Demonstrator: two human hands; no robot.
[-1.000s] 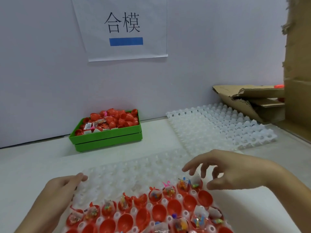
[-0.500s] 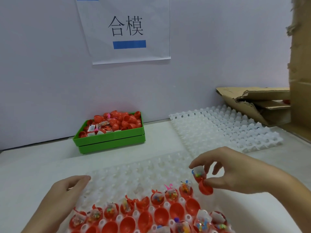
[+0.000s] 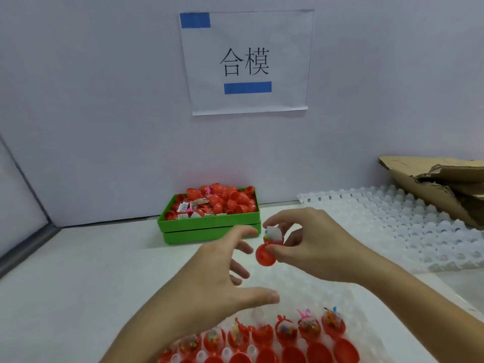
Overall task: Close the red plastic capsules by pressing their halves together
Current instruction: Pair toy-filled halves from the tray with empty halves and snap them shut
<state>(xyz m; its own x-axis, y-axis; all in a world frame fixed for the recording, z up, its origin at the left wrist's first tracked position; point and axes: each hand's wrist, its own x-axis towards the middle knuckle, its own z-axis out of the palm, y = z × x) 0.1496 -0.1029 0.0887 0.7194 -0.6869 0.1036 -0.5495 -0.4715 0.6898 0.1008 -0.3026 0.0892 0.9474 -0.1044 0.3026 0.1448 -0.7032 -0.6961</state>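
Note:
My right hand [image 3: 311, 247] pinches an open red capsule [image 3: 267, 251] in the air above the table; its filled half holds a small white packet and the hinged empty half hangs below. Just left of it, my left hand [image 3: 217, 281] is spread, fingers straight, apart from the capsule. A white dimpled tray [image 3: 372, 297] lies below, with several open red capsules [image 3: 285, 334] in its near rows, some filled with small toys and some empty halves.
A green bin [image 3: 209, 226] heaped with red capsules stands at the back against the wall. A second white dimpled tray [image 3: 408, 226] lies at the right, with torn cardboard [image 3: 440, 184] behind it. A paper sign [image 3: 246, 61] hangs on the wall.
My right hand picked one open capsule out of the tray and lifted it up and leftward. My left hand left the tray's left edge and rose toward the capsule.

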